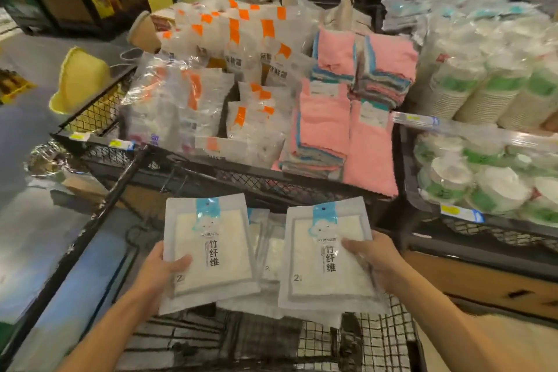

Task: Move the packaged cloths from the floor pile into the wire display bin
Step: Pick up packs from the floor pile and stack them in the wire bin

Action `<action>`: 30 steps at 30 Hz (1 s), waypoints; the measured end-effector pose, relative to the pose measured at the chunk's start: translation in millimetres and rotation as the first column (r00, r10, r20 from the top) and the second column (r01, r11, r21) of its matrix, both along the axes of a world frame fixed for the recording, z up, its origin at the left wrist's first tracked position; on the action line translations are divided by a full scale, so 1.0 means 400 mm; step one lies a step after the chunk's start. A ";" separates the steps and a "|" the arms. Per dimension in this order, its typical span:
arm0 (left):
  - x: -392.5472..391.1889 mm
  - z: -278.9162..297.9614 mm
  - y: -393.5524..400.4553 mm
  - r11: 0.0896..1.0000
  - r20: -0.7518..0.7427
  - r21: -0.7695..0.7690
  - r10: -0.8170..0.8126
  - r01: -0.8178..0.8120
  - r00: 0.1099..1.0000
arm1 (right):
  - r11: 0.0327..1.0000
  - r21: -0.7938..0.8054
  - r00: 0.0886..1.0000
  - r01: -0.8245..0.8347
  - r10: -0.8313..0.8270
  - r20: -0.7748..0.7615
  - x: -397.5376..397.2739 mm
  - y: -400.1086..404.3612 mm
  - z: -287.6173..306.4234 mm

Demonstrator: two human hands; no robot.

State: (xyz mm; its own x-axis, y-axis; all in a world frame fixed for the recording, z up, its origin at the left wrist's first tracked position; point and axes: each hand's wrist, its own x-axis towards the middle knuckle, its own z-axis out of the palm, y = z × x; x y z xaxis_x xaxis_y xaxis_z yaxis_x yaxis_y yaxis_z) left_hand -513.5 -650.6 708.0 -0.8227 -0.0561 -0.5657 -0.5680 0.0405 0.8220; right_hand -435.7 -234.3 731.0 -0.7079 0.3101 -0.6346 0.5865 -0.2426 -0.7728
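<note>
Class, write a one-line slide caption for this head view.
Left hand and right hand each hold a blue-labelled cloth packet before the wire display bin.

Head camera looks down, close over hands point(373, 254).

Beneath both grips, further packs point(268, 254) are lying mostly covered; their count is unclear. Behind each held pack, the fingers are staying out of sight.

Both hands forward, left point(164, 270) and right point(373, 257) each gripping, thumbs on top
</note>
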 end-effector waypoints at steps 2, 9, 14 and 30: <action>-0.073 -0.053 -0.021 0.999 0.038 0.004 -0.039 0.039 0.998 | 0.999 0.018 0.998 0.041 -0.042 0.051 -0.030 -0.032 -0.031; -0.219 -0.217 -0.044 0.980 0.153 -0.030 -0.188 0.194 0.970 | 0.988 0.107 0.976 0.107 -0.125 0.178 -0.132 -0.133 -0.176; -0.255 -0.317 -0.032 0.965 0.217 -0.098 -0.217 0.243 0.952 | 0.981 0.165 0.964 0.098 -0.135 0.231 -0.190 -0.170 -0.282; -0.220 -0.319 0.108 0.253 0.126 -0.907 -0.599 0.336 0.790 | 0.339 0.783 0.840 -0.521 0.041 0.542 -0.229 -0.203 -0.360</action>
State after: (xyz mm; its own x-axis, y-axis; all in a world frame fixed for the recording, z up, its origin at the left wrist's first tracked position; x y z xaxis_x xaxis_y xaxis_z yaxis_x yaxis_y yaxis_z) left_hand -601.4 -607.5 580.4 -0.9589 0.0495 -0.2795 -0.0144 0.9750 0.2218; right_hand -527.4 -315.6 587.0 -0.6599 0.6728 -0.3345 0.7362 0.6680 -0.1087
